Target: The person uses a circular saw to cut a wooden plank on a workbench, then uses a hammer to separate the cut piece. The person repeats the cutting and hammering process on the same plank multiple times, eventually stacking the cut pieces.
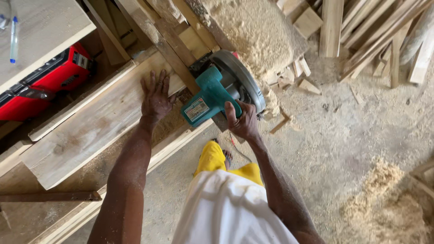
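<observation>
My left hand [156,96] lies flat, fingers spread, on a long pale wooden plank [90,129] that runs diagonally across the bench. My right hand [242,121] grips the handle of a teal circular saw [217,92] with a grey blade guard. The saw sits at the plank's right end, against a darker wooden strip [174,54] that crosses the plank. My yellow trousers and white shirt show below.
A red power tool [43,86] lies under a board with a blue pen [13,40] at the upper left. Sawdust heaps [257,27] sit behind the saw and at the lower right. Wood offcuts and stacked slats [379,36] cover the sandy floor at the upper right.
</observation>
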